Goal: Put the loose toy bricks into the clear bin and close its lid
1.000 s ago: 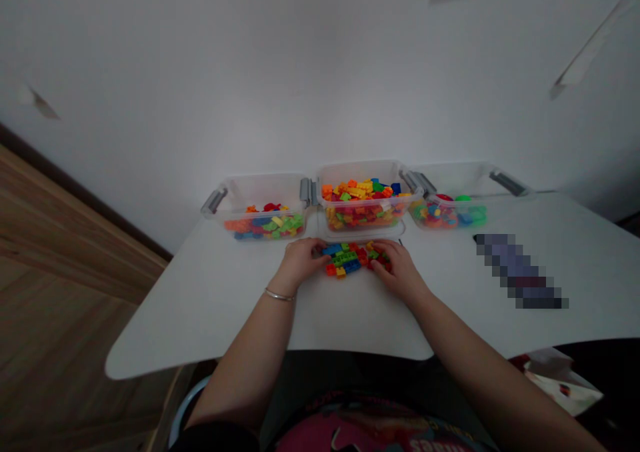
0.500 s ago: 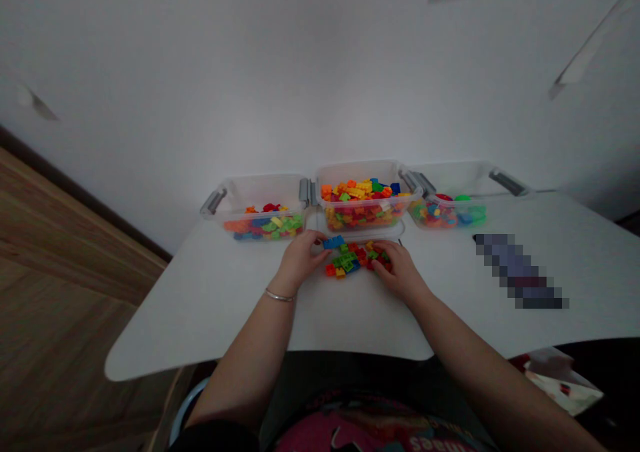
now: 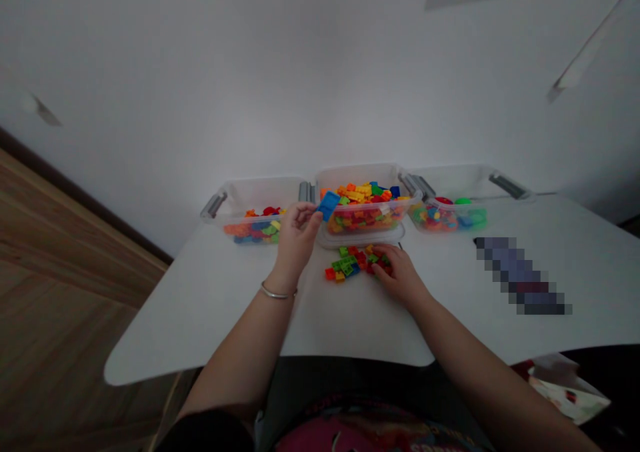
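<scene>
My left hand [image 3: 296, 242] pinches a flat blue toy brick [image 3: 327, 206] between thumb and fingers. The brick is lifted and tilted, in front of the middle bin's left end. A small heap of red, green, orange and blue toy bricks [image 3: 345, 263] lies on the table below it. At the heap's right end, my right hand [image 3: 400, 273] is curled round several red and green bricks [image 3: 380, 260], thumb and fingers on either side. Its fingers partly hide them.
Along the wall stand three clear plastic bins: the left bin [image 3: 265, 189], the middle bin [image 3: 357, 172] and the right bin [image 3: 460, 175], all with colourful pieces inside. A clear lid [image 3: 360, 239] lies before the middle one. A pixelated dark object [image 3: 520, 275] lies right on the white table [image 3: 210, 312].
My left hand has raised the blue brick up off the heap, towards the middle bin, and turned it. My right hand has stayed at the heap's right end.
</scene>
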{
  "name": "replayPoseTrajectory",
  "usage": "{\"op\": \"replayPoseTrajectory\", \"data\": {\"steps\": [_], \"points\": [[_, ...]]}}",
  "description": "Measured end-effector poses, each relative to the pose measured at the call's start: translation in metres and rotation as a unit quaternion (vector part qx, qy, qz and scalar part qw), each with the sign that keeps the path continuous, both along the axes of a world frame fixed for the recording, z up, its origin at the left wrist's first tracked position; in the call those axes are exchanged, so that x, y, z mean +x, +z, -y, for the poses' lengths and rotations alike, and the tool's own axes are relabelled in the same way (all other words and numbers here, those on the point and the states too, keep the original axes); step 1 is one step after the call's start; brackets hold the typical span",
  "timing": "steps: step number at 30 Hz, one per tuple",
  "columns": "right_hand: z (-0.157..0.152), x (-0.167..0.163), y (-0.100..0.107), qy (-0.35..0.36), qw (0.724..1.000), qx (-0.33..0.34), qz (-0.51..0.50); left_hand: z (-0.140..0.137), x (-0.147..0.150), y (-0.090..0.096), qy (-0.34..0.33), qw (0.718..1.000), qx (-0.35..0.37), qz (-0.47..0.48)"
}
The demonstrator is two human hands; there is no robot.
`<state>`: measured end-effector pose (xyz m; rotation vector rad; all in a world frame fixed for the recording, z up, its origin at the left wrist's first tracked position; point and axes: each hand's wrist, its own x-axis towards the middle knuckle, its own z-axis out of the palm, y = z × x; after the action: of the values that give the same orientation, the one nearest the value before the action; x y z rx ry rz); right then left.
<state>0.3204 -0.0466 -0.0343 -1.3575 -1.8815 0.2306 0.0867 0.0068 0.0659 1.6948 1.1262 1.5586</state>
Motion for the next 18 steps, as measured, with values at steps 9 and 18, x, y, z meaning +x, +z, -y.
{"op": "replayPoseTrajectory", "data": {"steps": [9, 18], "points": [[0.000, -0.001, 0.002, -0.002, 1.000, -0.008, -0.017, -0.060, 0.012, 0.031, 0.084, 0.973, 0.079, -0.199], [-0.002, 0.002, 0.001, -0.005, 1.000, -0.012, -0.015, -0.102, 0.031, 0.039, 0.143, 0.943, -0.023, -0.300]]}}
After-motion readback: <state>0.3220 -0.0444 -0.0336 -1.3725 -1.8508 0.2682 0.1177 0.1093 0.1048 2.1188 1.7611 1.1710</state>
